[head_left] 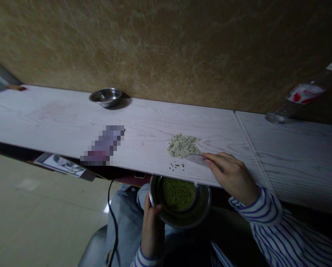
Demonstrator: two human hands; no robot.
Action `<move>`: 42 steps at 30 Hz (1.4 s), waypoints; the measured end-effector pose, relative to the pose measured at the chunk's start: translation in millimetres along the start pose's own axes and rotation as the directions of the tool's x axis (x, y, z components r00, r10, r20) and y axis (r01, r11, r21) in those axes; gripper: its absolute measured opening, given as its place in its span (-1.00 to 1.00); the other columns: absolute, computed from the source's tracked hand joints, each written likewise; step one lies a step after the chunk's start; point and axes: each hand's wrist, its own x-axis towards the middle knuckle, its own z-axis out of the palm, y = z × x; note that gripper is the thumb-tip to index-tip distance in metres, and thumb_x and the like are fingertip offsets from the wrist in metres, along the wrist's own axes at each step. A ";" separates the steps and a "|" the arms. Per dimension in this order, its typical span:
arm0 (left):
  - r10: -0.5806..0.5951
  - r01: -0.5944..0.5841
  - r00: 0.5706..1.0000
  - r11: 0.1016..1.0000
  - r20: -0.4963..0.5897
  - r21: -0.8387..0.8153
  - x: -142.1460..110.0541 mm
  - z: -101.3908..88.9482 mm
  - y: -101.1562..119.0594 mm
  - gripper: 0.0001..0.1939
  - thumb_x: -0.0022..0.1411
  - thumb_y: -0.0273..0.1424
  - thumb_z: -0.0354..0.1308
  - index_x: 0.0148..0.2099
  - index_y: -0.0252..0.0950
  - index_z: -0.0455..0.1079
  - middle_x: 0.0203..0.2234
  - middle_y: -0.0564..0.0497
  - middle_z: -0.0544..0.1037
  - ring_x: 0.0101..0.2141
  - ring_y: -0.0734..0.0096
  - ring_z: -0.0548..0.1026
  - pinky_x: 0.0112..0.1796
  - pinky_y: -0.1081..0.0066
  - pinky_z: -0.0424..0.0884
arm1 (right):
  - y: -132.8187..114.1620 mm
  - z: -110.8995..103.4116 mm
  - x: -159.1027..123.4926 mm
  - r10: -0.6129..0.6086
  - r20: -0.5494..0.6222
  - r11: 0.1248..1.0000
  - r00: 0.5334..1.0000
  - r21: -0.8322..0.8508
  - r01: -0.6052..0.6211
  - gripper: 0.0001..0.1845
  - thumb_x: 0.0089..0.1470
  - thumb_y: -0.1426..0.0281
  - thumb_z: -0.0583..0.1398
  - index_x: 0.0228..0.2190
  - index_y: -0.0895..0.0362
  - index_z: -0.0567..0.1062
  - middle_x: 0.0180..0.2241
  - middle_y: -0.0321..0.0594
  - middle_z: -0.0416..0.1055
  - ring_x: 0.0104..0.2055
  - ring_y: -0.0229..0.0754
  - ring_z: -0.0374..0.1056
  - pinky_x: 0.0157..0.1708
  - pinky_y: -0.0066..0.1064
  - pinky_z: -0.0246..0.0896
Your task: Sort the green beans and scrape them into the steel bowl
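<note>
My left hand point(153, 222) grips the left rim of a steel bowl point(203, 207), held under the table's front edge above my lap. Green mung beans point(178, 193) lie in the bottom of this bowl. Between the closed fingers of my right hand point(233, 172) is a thin, translucent, flat piece point(195, 159), perhaps plastic; its exact kind is unclear. Its far edge rests by a pile of white rice grains mixed with green beans point(182, 145) on the tabletop. A few loose beans point(177, 165) are scattered between the pile and the table edge.
On the pale wood-grain table point(155, 118), a second steel bowl point(106, 97) stands near the wall. A pixelated flat object point(104, 144) lies at the left. At the right is a clear plastic bottle point(302, 94). A dark cable point(114, 218) hangs beside my leg.
</note>
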 end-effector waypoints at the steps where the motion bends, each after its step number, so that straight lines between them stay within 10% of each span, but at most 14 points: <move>1: -0.009 0.009 1.000 1.000 0.003 -0.004 0.4 -0.1 -0.5 -0.48 0.08 -0.30 0.23 0.13 -0.02 0.46 0.09 0.00 0.52 0.12 -0.01 0.41 0.02 0.14 0.39 | -1.4 1.0 0.6 -0.004 0.011 1.000 1.000 0.009 0.004 -0.75 0.21 0.52 0.16 -0.16 0.11 0.61 -0.28 -0.15 0.65 -0.26 -0.12 0.56 -0.20 -0.25 0.49; 42: -0.023 0.023 1.000 0.998 -0.002 -0.055 -0.5 -1.0 -1.4 -0.43 0.11 -0.34 0.22 0.21 -0.09 0.42 0.05 -0.03 0.54 0.08 0.01 0.43 0.00 0.15 0.40 | -1.8 0.9 -2.4 0.053 0.034 0.996 0.998 0.069 -0.055 -0.77 0.20 0.53 0.18 -0.16 0.18 0.60 -0.24 -0.10 0.64 -0.22 -0.11 0.56 -0.17 -0.26 0.49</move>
